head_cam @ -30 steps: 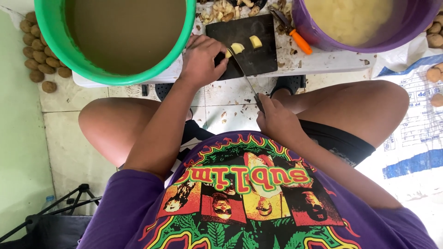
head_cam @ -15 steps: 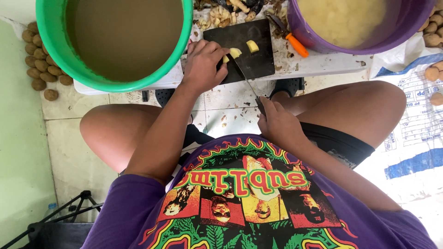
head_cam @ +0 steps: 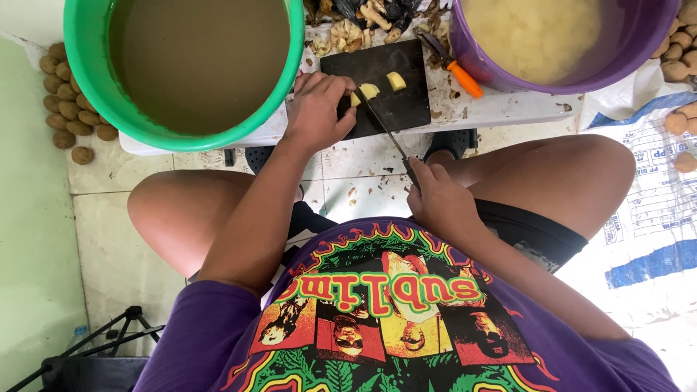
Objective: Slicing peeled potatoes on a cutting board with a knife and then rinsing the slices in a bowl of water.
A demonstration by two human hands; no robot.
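Observation:
My left hand [head_cam: 316,109] presses a pale yellow peeled potato piece [head_cam: 368,91] against a black cutting board [head_cam: 406,109]. My right hand [head_cam: 439,199] grips the handle of a long thin knife [head_cam: 381,125], its blade reaching up to that piece. A second cut piece [head_cam: 396,80] lies loose on the board just right of the blade. The board rests on a low white table [head_cam: 501,109] between my knees.
A green tub [head_cam: 91,94] of murky brown water stands at the left, and a purple tub [head_cam: 501,76] of peeled pieces in water at the right. An orange-handled peeler [head_cam: 465,78] and peel scraps [head_cam: 348,33] lie behind the board. Unpeeled potatoes [head_cam: 72,112] are piled on the floor.
The view has tilted a little, so the board sits lower in frame. Both hands keep their grips, and the knife stays at the held piece.

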